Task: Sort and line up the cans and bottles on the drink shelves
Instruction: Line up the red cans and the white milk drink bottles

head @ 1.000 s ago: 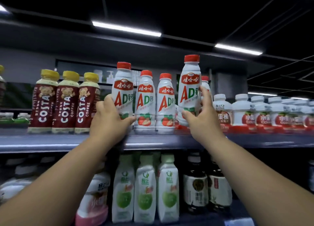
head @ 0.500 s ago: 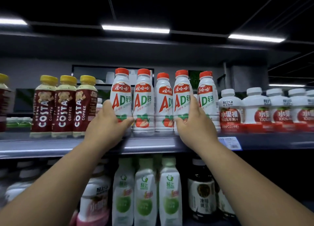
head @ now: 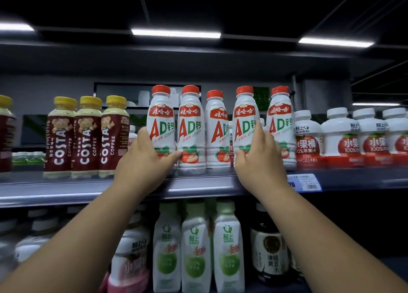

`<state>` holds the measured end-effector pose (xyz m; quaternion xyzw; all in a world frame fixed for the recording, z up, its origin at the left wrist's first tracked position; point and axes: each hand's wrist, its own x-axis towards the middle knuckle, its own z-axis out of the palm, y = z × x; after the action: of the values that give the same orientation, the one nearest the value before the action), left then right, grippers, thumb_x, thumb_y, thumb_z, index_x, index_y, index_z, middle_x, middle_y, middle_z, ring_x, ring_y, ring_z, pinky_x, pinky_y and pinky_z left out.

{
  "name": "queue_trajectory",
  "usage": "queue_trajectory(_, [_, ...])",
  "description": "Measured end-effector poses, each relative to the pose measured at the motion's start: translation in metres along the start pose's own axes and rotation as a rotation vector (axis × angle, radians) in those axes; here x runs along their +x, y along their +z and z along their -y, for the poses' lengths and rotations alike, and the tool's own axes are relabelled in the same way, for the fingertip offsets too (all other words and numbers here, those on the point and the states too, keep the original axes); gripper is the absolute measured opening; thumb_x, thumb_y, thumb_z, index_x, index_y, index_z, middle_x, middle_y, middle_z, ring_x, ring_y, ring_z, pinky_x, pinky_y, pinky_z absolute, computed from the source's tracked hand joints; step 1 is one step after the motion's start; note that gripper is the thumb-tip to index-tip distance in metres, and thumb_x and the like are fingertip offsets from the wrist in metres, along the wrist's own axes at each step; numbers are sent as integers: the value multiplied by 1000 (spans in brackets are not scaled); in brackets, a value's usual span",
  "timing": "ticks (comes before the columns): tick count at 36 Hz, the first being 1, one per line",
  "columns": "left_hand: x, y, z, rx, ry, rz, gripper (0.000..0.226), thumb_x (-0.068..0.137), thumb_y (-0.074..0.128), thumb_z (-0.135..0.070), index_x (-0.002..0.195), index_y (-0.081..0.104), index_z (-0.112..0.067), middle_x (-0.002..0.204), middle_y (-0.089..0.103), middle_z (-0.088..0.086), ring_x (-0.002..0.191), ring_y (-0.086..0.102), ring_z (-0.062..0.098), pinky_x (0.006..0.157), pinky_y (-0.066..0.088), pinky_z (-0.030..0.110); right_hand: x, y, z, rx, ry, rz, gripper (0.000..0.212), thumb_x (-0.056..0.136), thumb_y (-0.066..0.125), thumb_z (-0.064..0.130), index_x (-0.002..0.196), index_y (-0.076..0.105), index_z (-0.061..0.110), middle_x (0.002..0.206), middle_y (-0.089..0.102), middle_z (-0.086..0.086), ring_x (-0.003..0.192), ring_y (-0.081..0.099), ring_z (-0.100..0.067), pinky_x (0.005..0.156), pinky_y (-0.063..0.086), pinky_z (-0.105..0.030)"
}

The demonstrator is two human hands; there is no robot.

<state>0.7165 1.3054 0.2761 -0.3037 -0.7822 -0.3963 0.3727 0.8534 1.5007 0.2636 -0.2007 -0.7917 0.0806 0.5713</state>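
Several white AD bottles with red caps stand in a row on the upper shelf (head: 198,185). My left hand (head: 143,162) grips the leftmost AD bottle (head: 161,120) low down, thumb across its front. My right hand (head: 256,158) grips the fourth AD bottle (head: 244,120) near its base, which stands on the shelf. Between them stand a second AD bottle (head: 189,125) and a third AD bottle (head: 217,127), the third set slightly further back. A fifth AD bottle (head: 280,118) stands right of my right hand.
Three brown Costa coffee bottles (head: 86,138) with yellow caps stand left of the row. White squat juice bottles (head: 340,136) with red labels fill the right. A price tag (head: 305,182) hangs on the shelf edge. Green-labelled cartons (head: 195,248) and dark bottles (head: 269,253) stand below.
A second ago my right hand held the fourth AD bottle raised above the row; it has since come down onto the shelf in line. My left hand has stayed on the leftmost bottle.
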Motion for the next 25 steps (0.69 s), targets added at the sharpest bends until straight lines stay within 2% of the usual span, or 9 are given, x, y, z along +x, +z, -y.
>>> queue_trajectory(4, [0,0,2,9,0,1,74,78,65,-68,126,33,-22,123,57,3,108,59,27,81,55,49,-1,-1,-1,-15,-1,-21,77,98,52,31,159,7,12,148,33,-9,132,28,-28,112,31,-46])
queue_trajectory(9, [1,2,4,23,10,-9,76,79,65,-66,131,32,-20,124,57,4,107,59,28,79,54,47,-2,0,-1,-4,-8,-25,73,98,53,29,157,14,11,147,35,-10,131,31,-29,110,35,-47])
queue_trajectory(15, [1,4,6,27,18,-34,84,82,64,-61,144,25,-18,129,55,6,111,57,28,86,54,50,-4,1,-3,-6,-14,-89,73,96,58,35,156,22,13,143,33,-8,129,26,-26,110,35,-45])
queue_trajectory(19, [-2,3,2,32,41,-69,89,84,64,-56,151,17,-19,134,44,6,114,53,26,90,52,48,-7,1,-4,4,-86,-153,69,91,63,34,150,35,10,140,39,-11,126,30,-28,108,35,-48])
queue_trajectory(23, [-8,-3,-1,35,101,-106,85,87,63,-51,151,18,-20,140,35,4,118,47,21,94,49,40,-11,-1,0,51,-217,-210,61,87,63,32,143,48,14,137,46,-11,126,37,-30,105,36,-50])
queue_trajectory(25, [-14,-11,3,51,140,-107,82,88,63,-50,152,19,-23,142,34,2,121,45,19,98,48,40,-15,-3,11,135,-280,-220,59,84,61,31,140,52,15,135,49,-9,125,41,-28,107,34,-46])
